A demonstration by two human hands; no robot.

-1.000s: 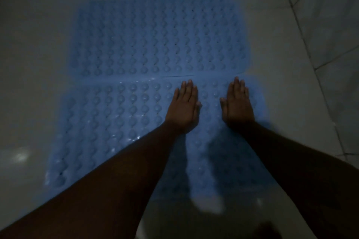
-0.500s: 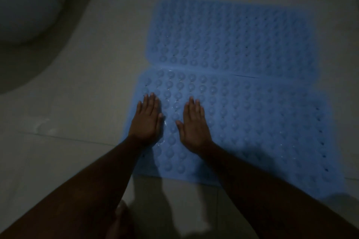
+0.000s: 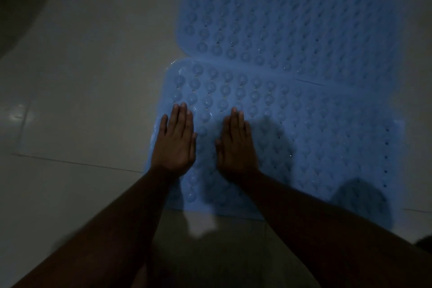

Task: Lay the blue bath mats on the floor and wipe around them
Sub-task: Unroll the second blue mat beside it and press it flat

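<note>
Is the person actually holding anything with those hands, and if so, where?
Nothing is held. The left hand and right hand lie flat, palms down, on the near blue mat, pressing rather than gripping it.

Pale glossy floor tiles [image 3: 81, 105] with a grout line; a dark curved fixture [image 3: 21, 2] at upper left

Left hand [image 3: 174, 145] and right hand [image 3: 236, 147] flat, palms down, fingers together, forearms extended forward
</note>
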